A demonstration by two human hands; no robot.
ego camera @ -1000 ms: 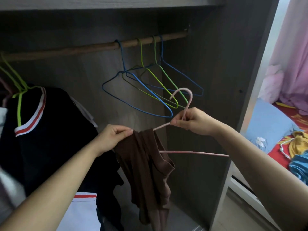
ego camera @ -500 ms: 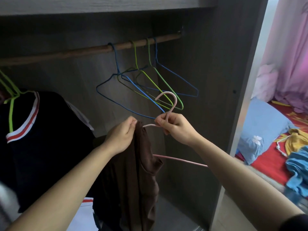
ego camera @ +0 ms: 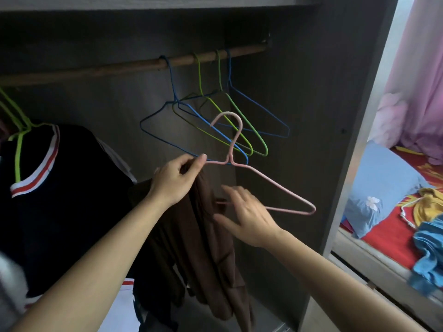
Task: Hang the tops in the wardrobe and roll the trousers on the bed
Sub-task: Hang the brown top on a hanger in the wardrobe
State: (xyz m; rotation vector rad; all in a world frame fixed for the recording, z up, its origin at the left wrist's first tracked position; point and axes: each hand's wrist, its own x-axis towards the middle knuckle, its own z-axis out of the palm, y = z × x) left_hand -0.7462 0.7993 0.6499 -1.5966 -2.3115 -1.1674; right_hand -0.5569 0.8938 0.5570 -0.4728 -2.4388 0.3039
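Left grip (ego camera: 175, 180) is clenched: thumb and forefinger pinch the brown top (ego camera: 208, 248) against the left shoulder of the pink hanger (ego camera: 275, 186). My read is that this pins the fabric so it can't slide off while the other side gets dressed. Right grip (ego camera: 251, 219) is released, fingers spread and motion-blurred, at the cloth just under the hanger's bottom bar. It looks to be going for the loose side of the top.

The top hangs bunched at centre frame, draped from the left shoulder only. The hanger's right shoulder is bare and tilts down toward the right of the frame. So it's half-dressed and not on the rail (ego camera: 119, 68) yet.

Room:
- Empty wire hangers (ego camera: 265, 153) hang just behind the pink hook, which overlaps them in view. Snag risk on the lift.
- The hanger's right tip is near the wardrobe side panel (ego camera: 311, 140), so keep the swing small.
- The black top (ego camera: 60, 200) fills the left of the frame. The free stretch of rail lies between it and the empty hangers, upper centre.

The bed (ego camera: 388, 236) at the right edge carries yellow and blue garments. Can't tell if they're trousers.
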